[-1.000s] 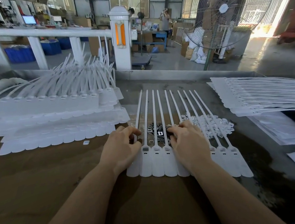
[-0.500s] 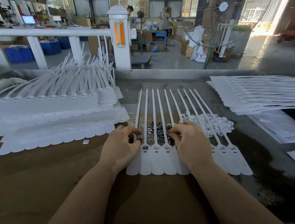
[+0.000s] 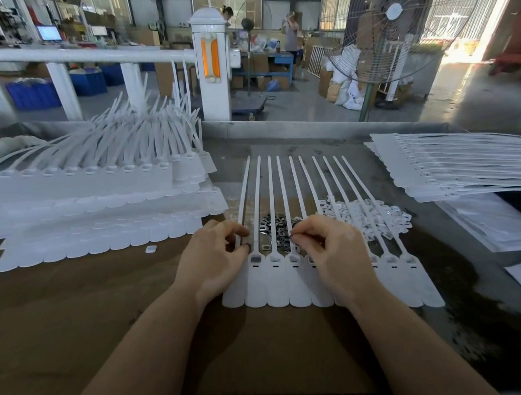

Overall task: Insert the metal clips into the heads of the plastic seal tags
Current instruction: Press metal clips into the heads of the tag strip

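My left hand (image 3: 212, 258) sits on the left end of the strip of seal tags (image 3: 292, 284), fingers curled, thumb and forefinger closed together at the stem of the leftmost tag just above its head; whether a clip is between them I can't tell. My right hand (image 3: 336, 247) sits over the middle of the strip, fingers curled, thumb and forefinger tip pinching a small dark metal clip (image 3: 292, 234), held just above the tag heads. Between my two hands three heads (image 3: 274, 259) show, each with a rectangular slot; the one nearest my left fingers looks darker inside, the rest pale. The strip lies flat on brown cardboard (image 3: 106, 321), straps fanning away from my fingers. Just beyond my fingertips, under the straps, is the loose pile of metal clips (image 3: 275, 224). Right of that, beyond my right fingers, a heap of small white plastic pieces (image 3: 377, 215), also under the straps. One stray white piece (image 3: 151, 249) lies alone left of my left hand. Far left of my fingers: stacked tag strips (image 3: 88, 193) with straps curling up. Far right: another flat stack of tags (image 3: 470, 166), straps pointing right. Ahead, a white railing post (image 3: 213, 66) and a standing fan (image 3: 394, 18).
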`<control>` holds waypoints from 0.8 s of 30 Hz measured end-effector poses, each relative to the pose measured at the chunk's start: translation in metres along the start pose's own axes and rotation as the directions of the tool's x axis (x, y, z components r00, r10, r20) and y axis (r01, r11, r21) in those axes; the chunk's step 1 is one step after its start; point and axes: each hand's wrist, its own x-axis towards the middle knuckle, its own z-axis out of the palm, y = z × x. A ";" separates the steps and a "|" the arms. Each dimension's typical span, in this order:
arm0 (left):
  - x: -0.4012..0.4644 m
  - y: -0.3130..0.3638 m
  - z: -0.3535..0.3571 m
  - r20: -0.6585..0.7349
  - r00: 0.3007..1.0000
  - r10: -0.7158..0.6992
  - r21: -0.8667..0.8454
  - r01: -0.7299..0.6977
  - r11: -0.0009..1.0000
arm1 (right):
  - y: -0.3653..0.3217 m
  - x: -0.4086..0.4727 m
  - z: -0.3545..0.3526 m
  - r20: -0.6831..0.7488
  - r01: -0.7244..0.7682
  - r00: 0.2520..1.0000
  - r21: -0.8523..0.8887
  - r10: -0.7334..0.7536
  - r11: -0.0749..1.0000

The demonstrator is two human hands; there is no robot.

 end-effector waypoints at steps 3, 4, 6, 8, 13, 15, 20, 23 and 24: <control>0.000 0.000 0.000 0.008 1.000 0.002 -0.004 -0.002 1.000 | -0.001 0.001 -0.001 0.042 -0.010 0.999 0.031 0.009 0.999; 0.000 0.000 0.000 0.009 1.000 0.001 -0.006 -0.001 1.000 | -0.002 0.001 -0.001 0.051 -0.009 0.999 0.031 0.007 0.999; 0.000 0.000 0.000 0.013 1.000 0.000 -0.009 0.000 1.000 | -0.002 0.000 -0.001 0.063 -0.009 0.998 0.033 0.007 0.999; -0.001 0.001 0.000 0.019 1.000 0.001 -0.006 -0.001 1.000 | -0.002 -0.001 0.000 0.082 -0.011 0.997 0.032 0.008 0.999; -0.001 -0.001 0.000 0.020 1.000 0.001 0.008 -0.001 1.000 | -0.005 0.000 0.003 0.167 0.004 0.986 0.029 -0.009 1.000; -0.001 -0.001 0.000 0.022 1.000 0.001 0.006 -0.001 1.000 | -0.005 0.000 0.004 0.211 0.030 0.977 -0.015 -0.026 0.999; 0.000 -0.001 0.000 0.023 1.000 -0.014 0.009 0.014 1.000 | -0.003 0.003 0.010 0.252 0.112 0.965 -0.140 -0.074 0.984; 0.000 -0.001 0.001 0.022 1.000 -0.019 0.001 0.019 1.000 | -0.003 0.002 0.011 0.253 0.162 0.961 -0.190 -0.111 0.968; 0.000 -0.001 0.001 0.023 1.000 -0.020 -0.002 0.020 1.000 | -0.004 0.001 0.011 0.254 0.187 0.958 -0.214 -0.130 0.959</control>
